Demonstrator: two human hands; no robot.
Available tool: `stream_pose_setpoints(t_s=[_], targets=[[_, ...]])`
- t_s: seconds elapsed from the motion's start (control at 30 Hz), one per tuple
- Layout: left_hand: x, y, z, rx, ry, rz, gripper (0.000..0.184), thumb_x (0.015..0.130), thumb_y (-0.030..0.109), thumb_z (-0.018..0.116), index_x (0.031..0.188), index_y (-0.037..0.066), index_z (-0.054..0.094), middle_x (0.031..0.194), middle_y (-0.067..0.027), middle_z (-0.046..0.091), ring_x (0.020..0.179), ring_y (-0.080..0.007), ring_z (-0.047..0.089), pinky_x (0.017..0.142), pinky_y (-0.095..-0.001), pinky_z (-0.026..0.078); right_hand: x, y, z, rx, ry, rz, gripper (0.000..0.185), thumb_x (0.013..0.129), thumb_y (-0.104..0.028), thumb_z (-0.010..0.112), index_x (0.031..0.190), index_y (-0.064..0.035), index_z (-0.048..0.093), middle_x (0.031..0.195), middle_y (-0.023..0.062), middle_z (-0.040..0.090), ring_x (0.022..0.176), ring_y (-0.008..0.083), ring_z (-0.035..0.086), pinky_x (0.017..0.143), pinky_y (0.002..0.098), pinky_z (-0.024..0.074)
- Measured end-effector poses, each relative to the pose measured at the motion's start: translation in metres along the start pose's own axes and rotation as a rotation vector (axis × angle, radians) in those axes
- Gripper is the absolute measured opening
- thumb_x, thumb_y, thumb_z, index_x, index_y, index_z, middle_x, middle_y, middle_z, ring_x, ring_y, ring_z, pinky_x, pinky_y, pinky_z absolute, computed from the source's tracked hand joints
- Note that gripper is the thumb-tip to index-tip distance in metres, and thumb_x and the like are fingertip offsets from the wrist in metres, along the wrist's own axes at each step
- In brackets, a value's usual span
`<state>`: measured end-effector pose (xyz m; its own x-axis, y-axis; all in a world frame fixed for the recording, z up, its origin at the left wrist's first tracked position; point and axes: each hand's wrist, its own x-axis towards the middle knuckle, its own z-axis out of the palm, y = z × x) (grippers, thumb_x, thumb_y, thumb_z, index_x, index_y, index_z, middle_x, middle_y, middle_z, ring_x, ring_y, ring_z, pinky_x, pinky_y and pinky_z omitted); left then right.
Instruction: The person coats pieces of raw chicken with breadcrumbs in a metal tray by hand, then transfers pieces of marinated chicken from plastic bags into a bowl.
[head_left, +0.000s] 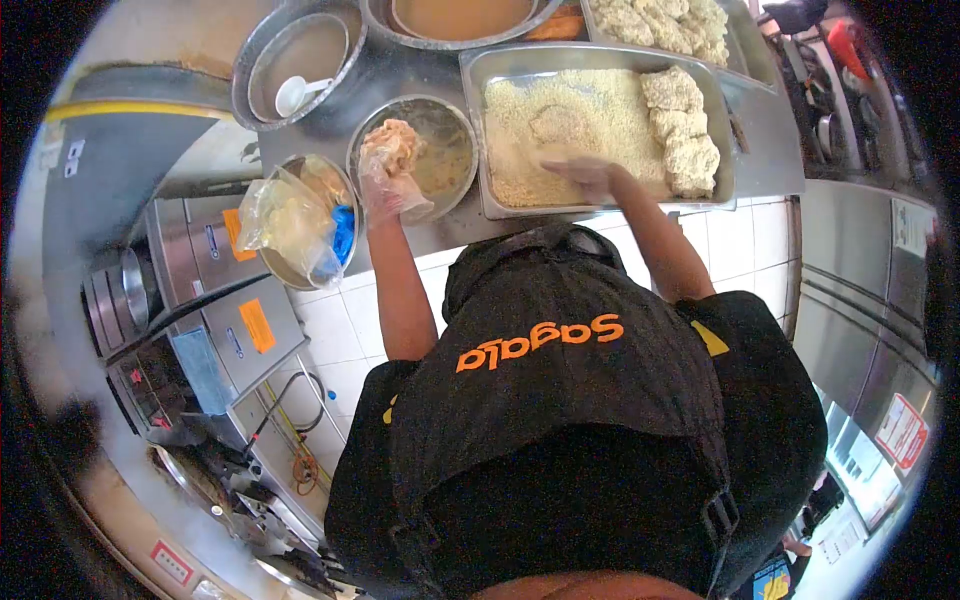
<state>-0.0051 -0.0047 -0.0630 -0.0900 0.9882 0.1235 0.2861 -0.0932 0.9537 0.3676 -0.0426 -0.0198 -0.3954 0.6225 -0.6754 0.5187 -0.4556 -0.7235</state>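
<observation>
My left hand (385,192), in a clear plastic glove, holds a piece of raw meat (391,145) over the left side of a round metal bowl (447,160) with murky liquid. My right hand (585,175) reaches over a rectangular metal tray (605,205) of pale crumbs, fingers stretched out and slightly blurred, near its front edge. Just beyond the fingers a round, crumb-covered piece (562,126) lies in the crumbs. Coated pieces (688,130) are lined up along the tray's right side.
At the left stands a bowl (290,270) with plastic bags. Behind are a basin with a white scoop (292,95), a larger basin of brownish liquid (460,18) and a tray of coated pieces (660,22). Steel drawers (245,330) are at the lower left.
</observation>
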Motion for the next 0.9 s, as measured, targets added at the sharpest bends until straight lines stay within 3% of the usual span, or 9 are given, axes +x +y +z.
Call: stream_pose_setpoints(t_s=[0.1, 0.2, 0.27, 0.33, 0.53, 0.63, 0.73, 0.83, 0.9], targets=[[0.002, -0.012, 0.0, 0.116, -0.012, 0.117, 0.027, 0.08, 0.018, 0.056, 0.102, 0.003, 0.057, 0.095, -0.007, 0.058, 0.087, -0.0165, 0.055, 0.075, -0.0288, 0.043, 0.066, 0.012, 0.02, 0.171, -0.099, 0.165, 0.071, 0.078, -0.05, 0.054, 0.134, -0.0116, 0.031, 0.14, 0.0153, 0.026, 0.127, 0.029, 0.027, 0.1, 0.0513, 0.0265], [0.006, -0.005, -0.003, -0.235, -0.067, -0.203, 0.029, 0.083, 0.026, 0.054, 0.104, 0.006, 0.056, 0.097, -0.0072, 0.058, 0.088, -0.0196, 0.056, 0.073, -0.0308, 0.045, 0.064, -0.01, 0.023, 0.241, -0.022, 0.171, 0.063, 0.079, -0.042, 0.055, 0.131, -0.0119, 0.036, 0.139, 0.0147, 0.027, 0.124, 0.0292, 0.031, 0.095, 0.0498, 0.0327], [0.01, 0.012, -0.002, -0.535, -0.073, -0.455, 0.03, 0.084, 0.031, 0.053, 0.105, 0.008, 0.055, 0.097, -0.0068, 0.058, 0.087, -0.0209, 0.057, 0.072, -0.0326, 0.047, 0.068, 0.025, 0.008, -0.088, 0.113, -0.362, 0.055, 0.078, -0.039, 0.056, 0.123, -0.0103, 0.045, 0.132, 0.0169, 0.037, 0.116, 0.0282, 0.04, 0.088, 0.0457, 0.0383], [0.011, 0.037, 0.009, -0.688, -0.048, -0.505, 0.031, 0.085, 0.033, 0.053, 0.104, 0.009, 0.055, 0.095, -0.0062, 0.058, 0.086, -0.0213, 0.057, 0.07, -0.034, 0.048, 0.068, 0.032, -0.017, -0.326, 0.167, -0.52, 0.046, 0.077, -0.036, 0.056, 0.114, -0.009, 0.053, 0.122, 0.0182, 0.047, 0.107, 0.0274, 0.048, 0.083, 0.0425, 0.0421], [0.008, 0.061, 0.019, -0.948, -0.016, -0.657, 0.031, 0.085, 0.042, 0.052, 0.102, 0.015, 0.054, 0.093, -0.0034, 0.057, 0.085, -0.0209, 0.058, 0.065, -0.0389, 0.051, 0.079, 0.032, -0.036, -0.469, 0.535, -0.174, 0.035, 0.076, -0.035, 0.057, 0.095, -0.0065, 0.063, 0.092, 0.0176, 0.062, 0.085, 0.0289, 0.059, 0.075, 0.04, 0.0454], [0.009, 0.05, 0.018, -1.096, -0.144, -0.551, 0.026, 0.086, 0.034, 0.055, 0.102, 0.014, 0.053, 0.095, -0.0037, 0.057, 0.087, -0.0203, 0.057, 0.07, -0.0395, 0.051, 0.107, 0.042, -0.051, -0.704, 0.247, -0.22, 0.038, 0.078, -0.037, 0.054, 0.099, -0.0054, 0.06, 0.091, 0.0202, 0.061, 0.083, 0.0286, 0.058, 0.074, 0.0399, 0.0448], [0.005, 0.067, 0.022, -0.805, 0.005, -0.594, 0.022, 0.083, 0.018, 0.057, 0.103, 0.011, 0.052, 0.101, -0.0039, 0.056, 0.091, -0.0206, 0.057, 0.077, -0.0416, 0.05, 0.124, 0.048, -0.037, -0.708, 0.56, -0.211, 0.039, 0.08, -0.037, 0.053, 0.096, -0.0028, 0.06, 0.087, 0.0201, 0.061, 0.075, 0.0267, 0.057, 0.07, 0.0377, 0.0456], [0.001, 0.066, 0.017, -0.956, -0.05, -0.468, 0.035, 0.077, 0.003, 0.056, 0.111, 0.007, 0.05, 0.107, -0.0069, 0.054, 0.096, -0.0232, 0.056, 0.086, -0.0407, 0.046, 0.174, 0.08, -0.073, -0.67, 0.375, -0.247, 0.041, 0.078, -0.037, 0.056, 0.094, 0.0005, 0.059, 0.079, 0.0163, 0.06, 0.069, 0.0244, 0.056, 0.066, 0.0354, 0.0465], [0.001, 0.051, 0.01, -0.479, -0.16, -0.225, 0.042, 0.075, 0.001, 0.054, 0.116, 0.005, 0.048, 0.109, -0.0093, 0.054, 0.099, -0.0243, 0.055, 0.088, -0.0384, 0.044, 0.148, 0.049, -0.093, -0.721, 0.317, -0.163, 0.04, 0.072, -0.032, 0.063, 0.098, -0.0021, 0.059, 0.083, 0.0155, 0.061, 0.074, 0.025, 0.059, 0.068, 0.0356, 0.0476]])
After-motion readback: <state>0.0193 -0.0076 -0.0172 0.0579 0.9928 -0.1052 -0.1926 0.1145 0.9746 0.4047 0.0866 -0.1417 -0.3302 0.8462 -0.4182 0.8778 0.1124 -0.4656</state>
